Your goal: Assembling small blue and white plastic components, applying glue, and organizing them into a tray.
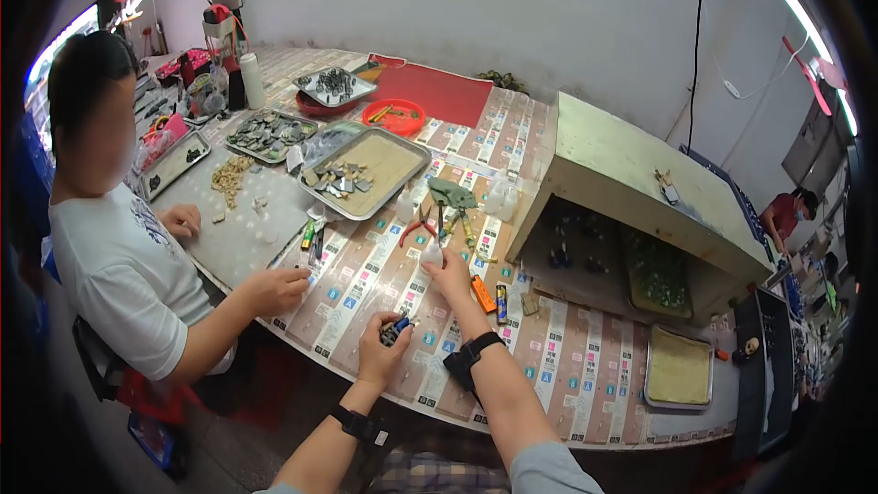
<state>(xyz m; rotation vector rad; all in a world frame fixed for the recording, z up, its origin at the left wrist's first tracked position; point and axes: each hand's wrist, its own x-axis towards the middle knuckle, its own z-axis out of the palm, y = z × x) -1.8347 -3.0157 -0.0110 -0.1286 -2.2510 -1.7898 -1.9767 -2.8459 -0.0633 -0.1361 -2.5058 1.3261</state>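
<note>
Over the table's front edge, my left hand (377, 352) is closed around a cluster of small dark and blue parts (393, 331), too small to name. Just beyond it, my right hand (450, 276) grips a small white bottle (432, 259). Red-handled pliers (419, 229) lie past that bottle. Beside my right wrist are an orange lighter (483, 294) and a blue and yellow cylinder (501, 304). A green cloth (451, 192) sits behind the pliers, and a small tan block (530, 304) is to the right.
At the left, a seated co-worker's hand (291, 288) rests near the table edge. Metal trays (416, 169) of flat pieces and a red bowl (419, 125) stand farther back. A large open-fronted box (640, 165) takes up the right, with a yellow-lined tray (651, 402) before it.
</note>
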